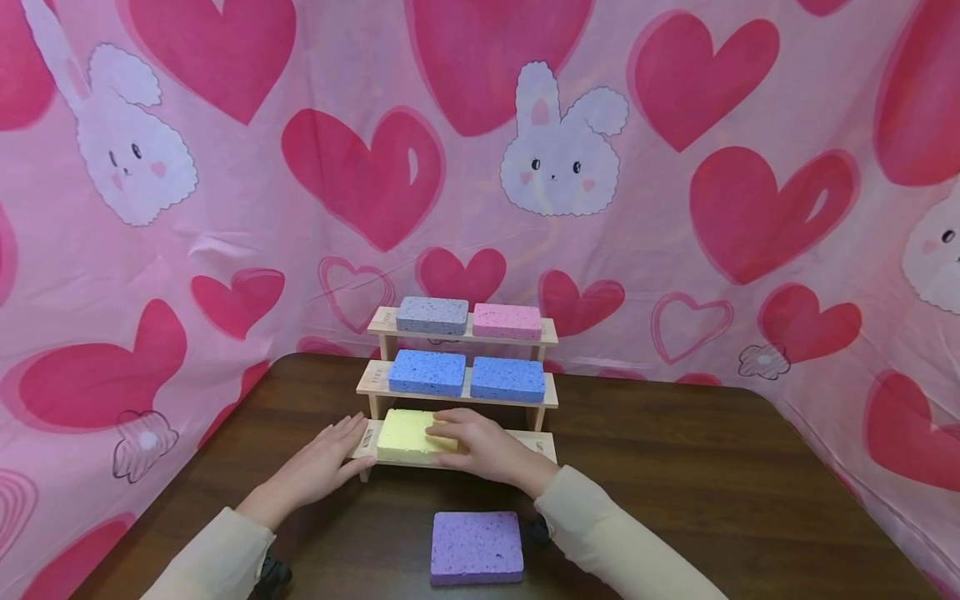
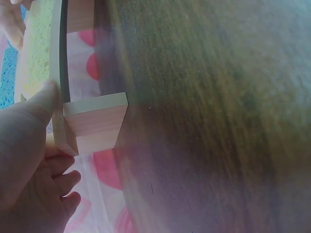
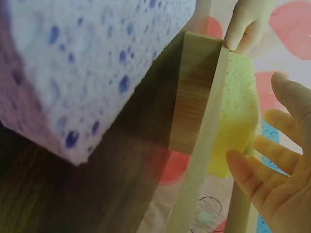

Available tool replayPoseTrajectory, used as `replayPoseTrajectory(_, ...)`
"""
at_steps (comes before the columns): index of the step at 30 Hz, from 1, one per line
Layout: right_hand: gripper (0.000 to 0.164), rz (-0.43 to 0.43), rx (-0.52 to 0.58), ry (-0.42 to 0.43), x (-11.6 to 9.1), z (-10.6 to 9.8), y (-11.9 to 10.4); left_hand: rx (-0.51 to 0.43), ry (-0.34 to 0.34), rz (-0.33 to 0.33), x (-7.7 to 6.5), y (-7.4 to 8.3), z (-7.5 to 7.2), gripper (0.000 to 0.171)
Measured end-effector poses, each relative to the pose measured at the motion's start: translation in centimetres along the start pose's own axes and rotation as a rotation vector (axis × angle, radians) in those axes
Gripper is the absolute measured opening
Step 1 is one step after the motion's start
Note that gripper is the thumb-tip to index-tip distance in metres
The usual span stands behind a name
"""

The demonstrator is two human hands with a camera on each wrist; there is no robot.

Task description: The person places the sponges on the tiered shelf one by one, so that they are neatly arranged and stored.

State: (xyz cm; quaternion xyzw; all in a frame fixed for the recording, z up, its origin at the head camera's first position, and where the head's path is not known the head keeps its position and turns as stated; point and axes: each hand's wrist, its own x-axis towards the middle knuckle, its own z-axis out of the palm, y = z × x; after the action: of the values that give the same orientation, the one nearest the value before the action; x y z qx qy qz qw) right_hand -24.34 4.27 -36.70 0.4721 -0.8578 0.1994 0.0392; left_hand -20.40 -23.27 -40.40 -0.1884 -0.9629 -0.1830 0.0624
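A yellow sponge (image 1: 401, 435) lies on the lowest step of a three-step wooden stand (image 1: 536, 442), toward its left end. My left hand (image 1: 321, 462) holds that step's left end, thumb (image 2: 43, 94) along the front edge and the other fingers around the end. Over the right part of the yellow sponge is my right hand (image 1: 483, 446), its fingers spread and loosely bent. In the right wrist view these fingers (image 3: 279, 150) are parted beside the sponge, with nothing gripped. A purple sponge (image 1: 476, 546) lies flat on the table in front of the stand, near the right forearm.
Two blue sponges (image 1: 427, 372) sit side by side on the middle step. The top step carries a grey sponge (image 1: 432, 315) and a pink sponge (image 1: 507, 321). The dark wooden table (image 1: 660, 467) extends to both sides, with a pink heart-patterned cloth (image 1: 465, 192) hanging behind it.
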Motion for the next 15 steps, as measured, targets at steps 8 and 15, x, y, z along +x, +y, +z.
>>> replayPoseTrajectory(8,0.043,-0.058,0.033,0.033,-1.4,-0.7,-0.2,0.008,0.007,0.007,0.0,0.0,0.1,0.07)
replayPoseTrajectory(15,0.045,-0.038,0.124,0.022,-2.8,-1.3,-0.5,0.006,0.014,0.01,-0.1,0.0,0.0,0.068)
